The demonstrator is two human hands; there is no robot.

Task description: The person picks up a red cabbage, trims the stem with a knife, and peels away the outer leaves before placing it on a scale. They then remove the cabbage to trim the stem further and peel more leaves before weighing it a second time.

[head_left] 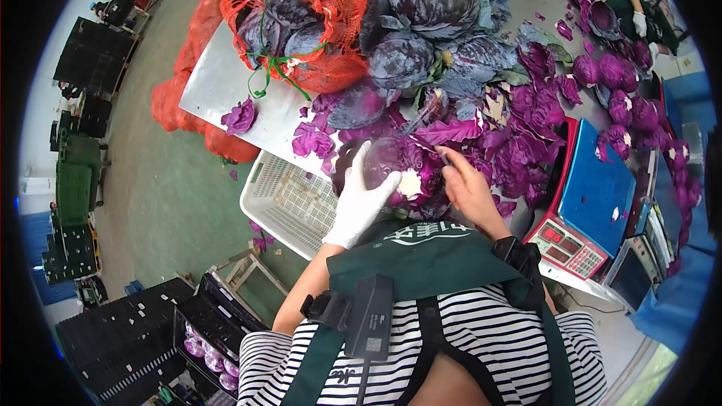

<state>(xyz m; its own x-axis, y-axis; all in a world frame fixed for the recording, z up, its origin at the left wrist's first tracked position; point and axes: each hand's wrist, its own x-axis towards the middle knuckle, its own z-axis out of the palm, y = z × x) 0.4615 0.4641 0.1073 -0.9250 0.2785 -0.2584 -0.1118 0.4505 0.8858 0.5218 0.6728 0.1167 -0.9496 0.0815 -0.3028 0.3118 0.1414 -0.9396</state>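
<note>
My left hand [361, 199], in a white glove, is closed on the side of a purple cabbage [385, 159]. The cabbage's pale cut stem [410, 184] faces me, and some outer leaves stand away from the head. Bare, my right hand [468, 188] is just right of the cabbage, its fingers curled round what looks like a small knife [442, 155], mostly hidden by the fingers. Loose purple leaves [519, 135] lie in a heap beyond and to the right of both hands.
Whole dark cabbages [432, 0] and a red mesh sack [338, 0] cover the table's far side. A white crate [274, 199] stands at left. At right are a weighing scale [594, 180], trimmed cabbages [602, 71] and another person's gloved hand [639, 24].
</note>
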